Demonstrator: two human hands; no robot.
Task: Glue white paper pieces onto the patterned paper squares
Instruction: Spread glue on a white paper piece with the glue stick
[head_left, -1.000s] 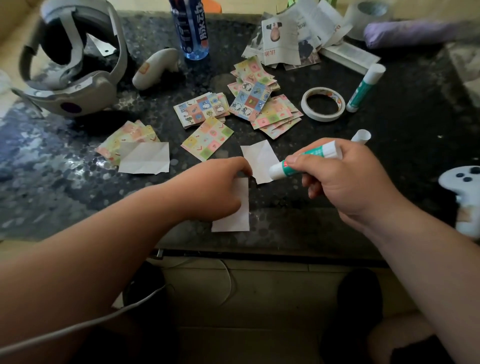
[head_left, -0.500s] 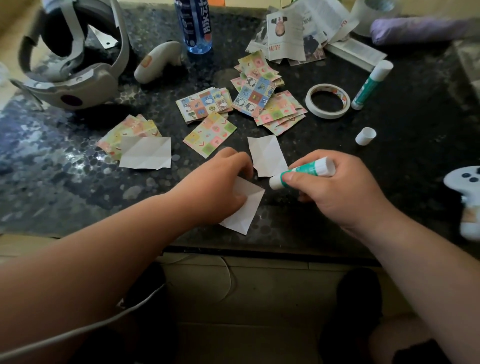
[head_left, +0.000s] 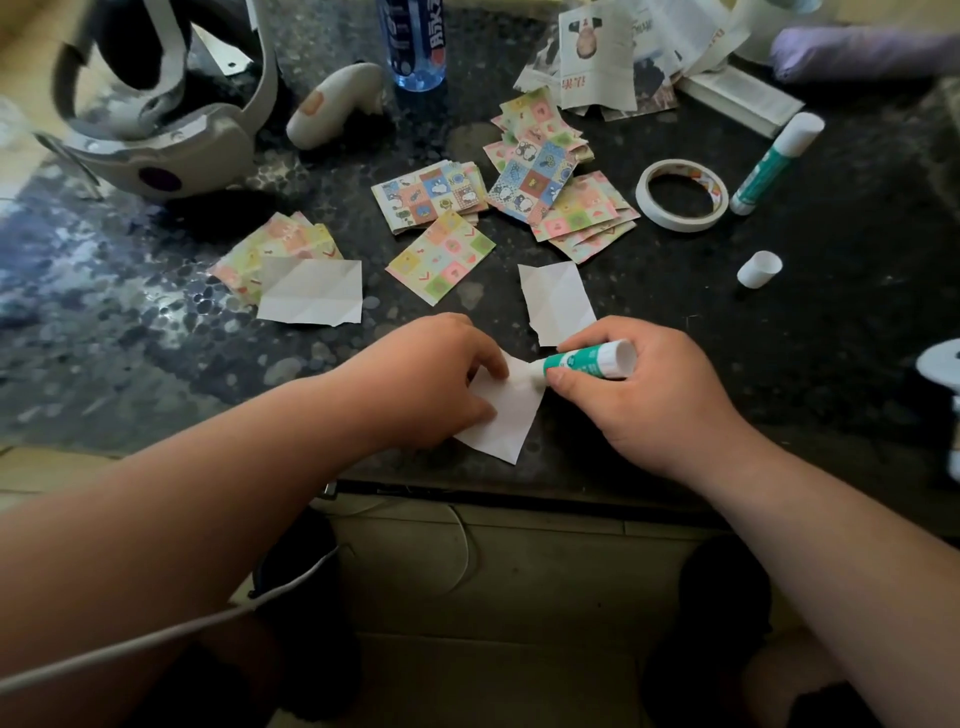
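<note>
- Black speckled stone tabletop (head_left: 130, 338) carries a papercraft job seen from above, both of the person's forearms reaching in from the near edge.
- The left hand (head_left: 431, 379), fingers bent, grips the left part of a white paper piece (head_left: 511, 410) lying flat near the table's near edge, with thumb and forefinger tips on the sheet.
- The right hand (head_left: 649, 400) is curled tight around an uncapped green-and-white glue stick (head_left: 587, 359), held almost level, its tip touching the far right corner of that paper piece.
- A second white paper piece (head_left: 556, 301) lies just beyond the glue stick, apart from the first.
- Farther back, one patterned paper square (head_left: 441, 255) lies alone; behind it sit a small stack of cartoon-print squares (head_left: 431, 195) and, to the right, a loose pile of patterned squares (head_left: 550, 176).
- At left, a creased white sheet (head_left: 311, 291) overlaps a stack of pastel squares (head_left: 270, 247).
- The glue stick's white cap (head_left: 758, 268) lies on its side at right, near a roll of tape (head_left: 680, 195) and a capped second glue stick (head_left: 774, 163).
- Along the far edge: a grey VR headset (head_left: 156, 130), a white controller (head_left: 335, 104), a blue-labelled bottle (head_left: 415, 41) and torn printed pages (head_left: 597, 57).
</note>
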